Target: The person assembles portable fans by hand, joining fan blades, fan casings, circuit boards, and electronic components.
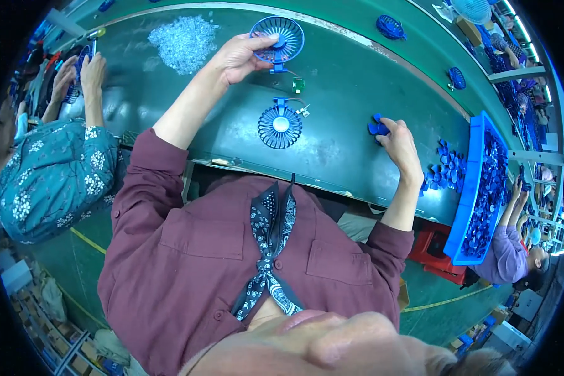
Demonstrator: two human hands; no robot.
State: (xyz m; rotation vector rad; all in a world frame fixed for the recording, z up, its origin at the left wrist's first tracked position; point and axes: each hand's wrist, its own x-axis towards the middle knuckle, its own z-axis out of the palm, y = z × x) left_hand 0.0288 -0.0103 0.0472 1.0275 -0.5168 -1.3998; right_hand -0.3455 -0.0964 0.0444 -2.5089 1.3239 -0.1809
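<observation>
Left hand: I see it gripping the blue fan guard at 12 o'clock.
Right hand: pinching 1 small blue part, 3 o'clock.
Fan: centre, on the green table.
Risk: its loose wires could snag, I reckon.

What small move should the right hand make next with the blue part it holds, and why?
Probably the right hand should carry its small blue part left toward the fan grille lying on the green table. That hand is shut on the part beside the loose pile of blue parts, while the left hand already holds another round fan grille farther back.
</observation>
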